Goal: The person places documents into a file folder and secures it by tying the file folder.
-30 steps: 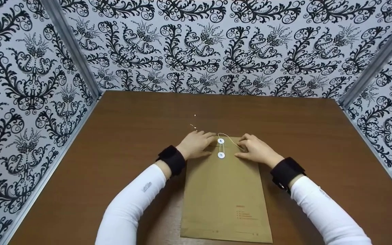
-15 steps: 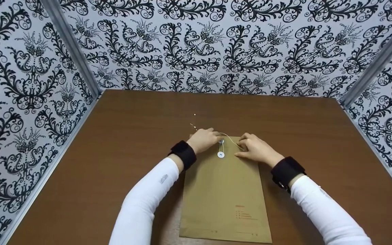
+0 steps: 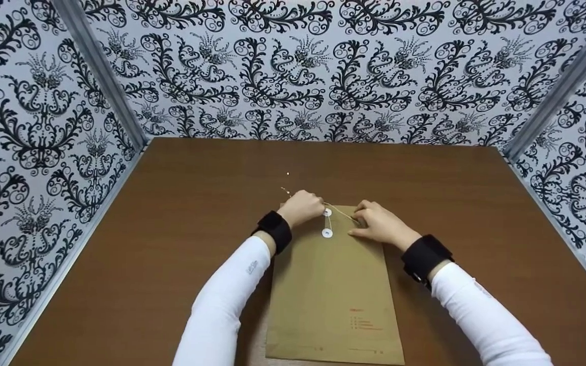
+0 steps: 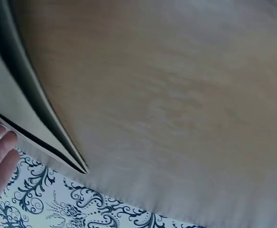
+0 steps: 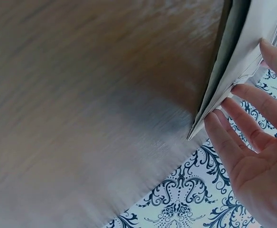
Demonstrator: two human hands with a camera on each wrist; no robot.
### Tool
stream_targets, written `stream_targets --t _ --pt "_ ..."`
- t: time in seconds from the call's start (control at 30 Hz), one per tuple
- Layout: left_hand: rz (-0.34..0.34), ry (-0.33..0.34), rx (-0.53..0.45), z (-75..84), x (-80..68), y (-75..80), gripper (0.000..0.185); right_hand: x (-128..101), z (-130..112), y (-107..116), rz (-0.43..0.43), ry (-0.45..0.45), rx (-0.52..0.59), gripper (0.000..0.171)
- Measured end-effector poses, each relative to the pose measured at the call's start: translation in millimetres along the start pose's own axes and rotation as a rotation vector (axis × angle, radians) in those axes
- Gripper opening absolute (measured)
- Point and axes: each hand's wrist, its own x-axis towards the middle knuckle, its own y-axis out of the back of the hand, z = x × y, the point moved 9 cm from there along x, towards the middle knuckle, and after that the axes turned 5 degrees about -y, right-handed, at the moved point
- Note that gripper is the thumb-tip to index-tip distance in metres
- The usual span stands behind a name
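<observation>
On the brown table (image 3: pixel 181 213), a tan envelope (image 3: pixel 331 284) is laid flat, long side running away, flap end far. Its string (image 3: pixel 341 213) is pinched by the right hand (image 3: pixel 382 223); the flap corner is gripped by the curled left hand (image 3: pixel 303 207).

Person wearing long white sleeves on both arms, left sleeve (image 3: pixel 227 305) lower centre-left of head view, right sleeve (image 3: pixel 481 320) lower right. Small grey marking showing on left sleeve forearm. Wide black wristbands (image 3: pixel 274 231) wrapping both wrists. Left hand (image 3: pixel 302 207) and right hand (image 3: pixel 380 223) bare, wearing no gloves.
</observation>
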Motion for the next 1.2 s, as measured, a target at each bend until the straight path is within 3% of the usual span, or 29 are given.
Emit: stream_targets --t 0.4,0.7,0.93,1.2 --pt "0.058 -0.038 0.033 -7.2 -28.1 5.4 0.019 0.0 0.2 -0.6 0.000 0.007 -0.021 0.040" --pt "0.168 -0.169 0.099 -0.2 -56.8 15.7 0.013 -0.4 0.6 -1.4 -0.016 -0.015 -0.025 0.041" --pt "0.165 -0.253 0.081 7.2 -74.8 22.5 0.017 -0.5 -0.2 0.0 -0.006 -0.009 -0.018 0.038" --pt "0.175 -0.290 0.078 17.8 -88.0 32.9 0.020 -0.6 0.3 -1.4 -0.011 -0.004 -0.011 0.038"
